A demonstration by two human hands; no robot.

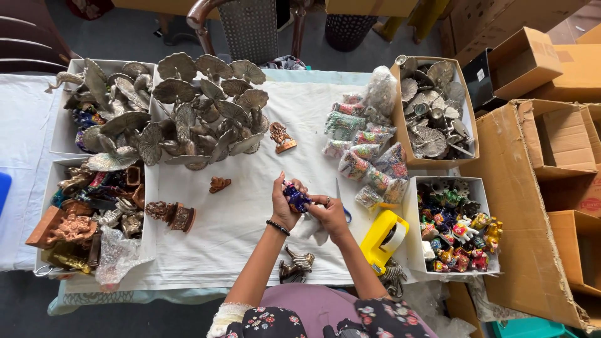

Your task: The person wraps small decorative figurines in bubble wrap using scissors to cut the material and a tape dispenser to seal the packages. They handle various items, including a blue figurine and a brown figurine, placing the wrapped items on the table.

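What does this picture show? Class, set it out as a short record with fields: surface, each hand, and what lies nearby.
surface: table under a white cloth
left hand: grips a small blue figurine
right hand: touches the same figurine
near the right hand: yellow tape dispenser
right side: white box of coloured figurines
far left: pile of metal leaf-shaped pieces

I am looking down at a small craft packing workshop: a cloth-covered table (250, 206) is holding boxes of metal leaf ornaments (200, 112), painted figurines (457, 228) and wrapped packets (366, 156), while cardboard cartons (551, 188) are crowding the floor beside a tape dispenser (385, 241).
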